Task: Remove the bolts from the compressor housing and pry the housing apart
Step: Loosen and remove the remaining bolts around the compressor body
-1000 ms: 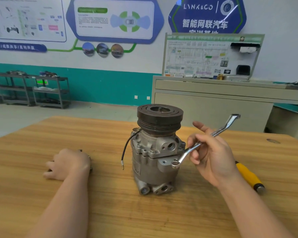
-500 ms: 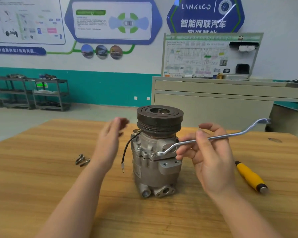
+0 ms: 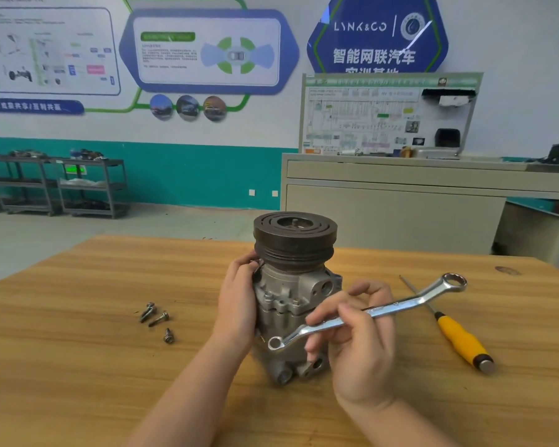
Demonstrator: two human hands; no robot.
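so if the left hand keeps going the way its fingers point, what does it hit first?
The left hand is already against the compressor, fingers pointing up along its left side. Going on, the fingertips would likely meet the underside of the pulley first, though depth there is hard to judge.

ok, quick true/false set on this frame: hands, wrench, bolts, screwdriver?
1. The right hand holds the wrench. True.
2. The left hand lies flat on the table. False: it is against the compressor, on its left side.
3. Loose bolts lie on the table left of the compressor. True.
4. The screwdriver is in a hand. False: it lies on the table, right of the compressor.
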